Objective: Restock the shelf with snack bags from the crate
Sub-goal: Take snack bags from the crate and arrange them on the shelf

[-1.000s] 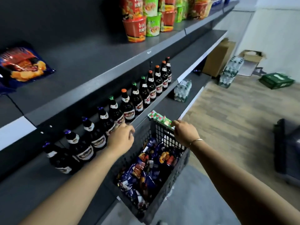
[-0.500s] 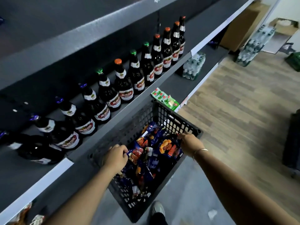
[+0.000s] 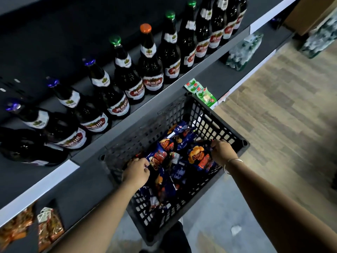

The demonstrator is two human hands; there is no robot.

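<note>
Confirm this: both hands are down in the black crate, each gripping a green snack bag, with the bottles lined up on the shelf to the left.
Not quite. The head view shows the left hand and right hand in the black crate, but the snack bags they grip are blue and orange, not green. The bottles do line the shelf to the left.

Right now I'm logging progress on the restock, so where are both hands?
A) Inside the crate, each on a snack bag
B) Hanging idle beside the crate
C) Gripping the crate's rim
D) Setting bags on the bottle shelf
A: the left hand and the right hand are both down inside the black crate, each with fingers curled on a blue snack bag, none lifted out yet.
</note>
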